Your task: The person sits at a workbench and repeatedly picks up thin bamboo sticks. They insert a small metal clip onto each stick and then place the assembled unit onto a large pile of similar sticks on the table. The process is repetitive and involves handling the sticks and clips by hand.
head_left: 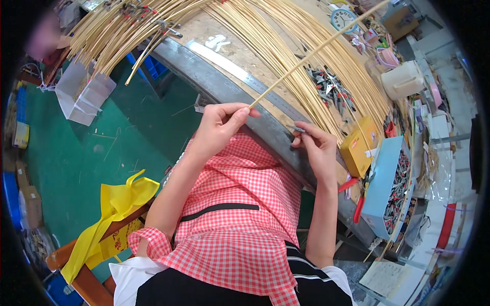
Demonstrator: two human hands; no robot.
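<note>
My left hand (219, 127) pinches one end of a long thin pale wooden stick (306, 58) between thumb and fingers. The stick slants up and away to the right, over the table. Close to the table's front edge, my right hand (317, 148) is closed on a small metal alligator clip (297, 128), whose tip points left toward the stick's held end. Beyond my hands, many similar sticks (265, 48) lie side by side across the table. A pile of alligator clips with red and black grips (331, 87) rests on them.
A steel ruler (224, 62) lies along the metal table edge (189, 64). At right stand a yellow box (359, 145), a blue box of clips (378, 191) and red-handled pliers (360, 208). More sticks (115, 38) overhang the far left edge above a clear bin (84, 92). A yellow cloth (115, 204) drapes a chair.
</note>
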